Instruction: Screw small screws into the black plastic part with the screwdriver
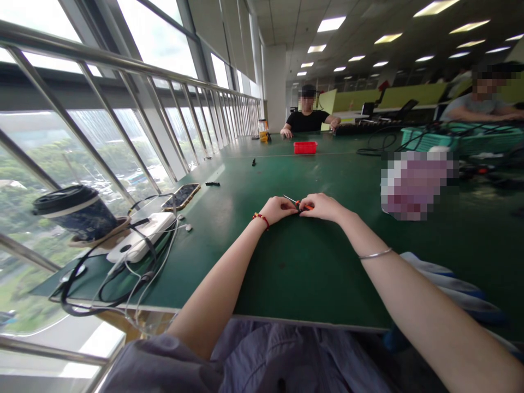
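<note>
The two hands met over the green table (282,284), tips almost touching. The right hand (321,206) was closed in a pinch on a small tool (298,203), with its orange part (309,207) peeking out by the fingers. The tool's thin metal rod (290,198) poked out past the pinch, slanting up over the left hand (280,209). The left hand's thumb and finger were close together, right beside a tiny dark bit (298,209) between the two hands. The bit was too small to tell if the left hand had hold of it.

Past the grip, farther up the table, sat a red box (305,148). Left of the grip lay a short black strip (212,184) and a phone (182,197). Farther left, a bit nearer the person, were a white power block (141,238) with wires and a cup (79,213) with a dark lid. A blurred-out pink thing (420,185) was to the right of the grip. Well past the red box, another person (308,119) in a black shirt sat at the table.
</note>
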A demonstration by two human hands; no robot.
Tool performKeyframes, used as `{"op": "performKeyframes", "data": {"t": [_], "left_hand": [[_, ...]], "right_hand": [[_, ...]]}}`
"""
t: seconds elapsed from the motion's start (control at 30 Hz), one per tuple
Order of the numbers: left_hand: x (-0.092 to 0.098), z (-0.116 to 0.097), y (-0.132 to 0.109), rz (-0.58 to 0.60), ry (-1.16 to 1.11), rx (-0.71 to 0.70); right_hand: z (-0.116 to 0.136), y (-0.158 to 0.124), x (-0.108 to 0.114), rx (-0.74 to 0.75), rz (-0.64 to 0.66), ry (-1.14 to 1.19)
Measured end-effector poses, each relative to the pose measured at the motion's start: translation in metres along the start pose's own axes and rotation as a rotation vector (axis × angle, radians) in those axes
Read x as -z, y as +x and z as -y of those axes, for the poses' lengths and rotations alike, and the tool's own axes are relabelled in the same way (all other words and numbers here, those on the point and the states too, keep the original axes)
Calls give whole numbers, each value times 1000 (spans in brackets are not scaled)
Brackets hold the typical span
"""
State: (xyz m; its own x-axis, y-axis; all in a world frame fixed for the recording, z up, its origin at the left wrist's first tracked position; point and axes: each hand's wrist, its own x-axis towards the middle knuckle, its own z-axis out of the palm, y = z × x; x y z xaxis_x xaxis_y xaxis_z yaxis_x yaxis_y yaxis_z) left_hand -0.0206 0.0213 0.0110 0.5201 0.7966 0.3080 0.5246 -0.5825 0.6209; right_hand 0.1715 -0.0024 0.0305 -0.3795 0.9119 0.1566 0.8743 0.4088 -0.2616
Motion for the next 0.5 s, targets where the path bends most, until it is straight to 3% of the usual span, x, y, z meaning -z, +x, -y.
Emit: {"op": "performKeyframes", "data": {"t": [0.27, 0.5], "left_hand": [[0, 0, 1, -5, 24, -8], [3, -11, -2, 36, 351, -105]], "right_hand": [[0, 0, 0, 4, 0, -8], [1, 0, 0, -10, 3, -8]]}}
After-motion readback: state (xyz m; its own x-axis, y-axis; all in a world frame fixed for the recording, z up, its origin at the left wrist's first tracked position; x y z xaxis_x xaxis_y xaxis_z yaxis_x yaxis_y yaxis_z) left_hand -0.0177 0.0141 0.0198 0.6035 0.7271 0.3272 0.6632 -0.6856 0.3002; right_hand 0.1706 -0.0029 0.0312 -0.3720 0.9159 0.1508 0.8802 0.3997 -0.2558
